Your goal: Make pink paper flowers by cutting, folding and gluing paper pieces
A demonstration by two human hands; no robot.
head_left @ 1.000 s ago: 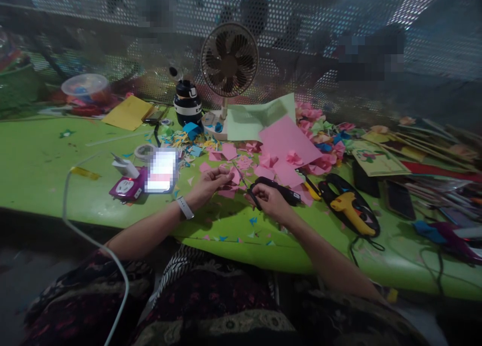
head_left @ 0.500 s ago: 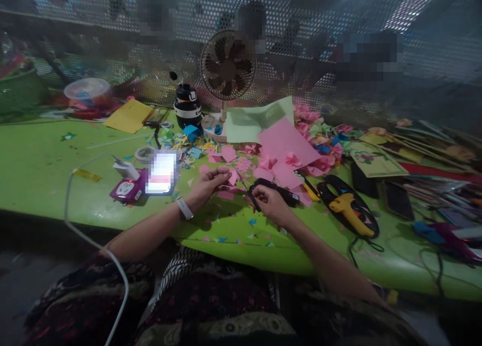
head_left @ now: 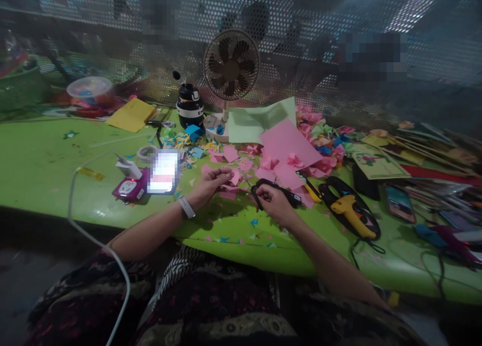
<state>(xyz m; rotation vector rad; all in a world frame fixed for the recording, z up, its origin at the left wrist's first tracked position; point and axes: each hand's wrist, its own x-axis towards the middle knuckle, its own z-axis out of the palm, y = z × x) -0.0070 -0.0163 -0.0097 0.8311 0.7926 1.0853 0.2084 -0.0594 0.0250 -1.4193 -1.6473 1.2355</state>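
Observation:
My right hand [head_left: 271, 200] is closed round the black handles of a pair of scissors [head_left: 257, 197], whose blades point up and left. My left hand [head_left: 211, 184], with a pale band on its wrist, pinches a small pink piece of paper [head_left: 235, 177] just left of the blades. Whether the blades touch that paper is too small to tell. Pink paper scraps [head_left: 228, 154] lie around and behind my fingers. A larger pink sheet [head_left: 288, 144] rests beyond my right hand, with folded pink paper flowers [head_left: 294, 159] on and beside it.
A lit phone [head_left: 164, 171] and a purple power socket [head_left: 130, 188] with a white cable are to my left. Behind stand a fan [head_left: 231, 67] and a black bottle [head_left: 189, 107]. A yellow glue gun [head_left: 352, 215] lies on a black stand at right, near another phone [head_left: 400, 204].
The view has shifted slightly, so everything sits a little further right. The phone at far right has lit up. Both hands keep nearly the same pose.

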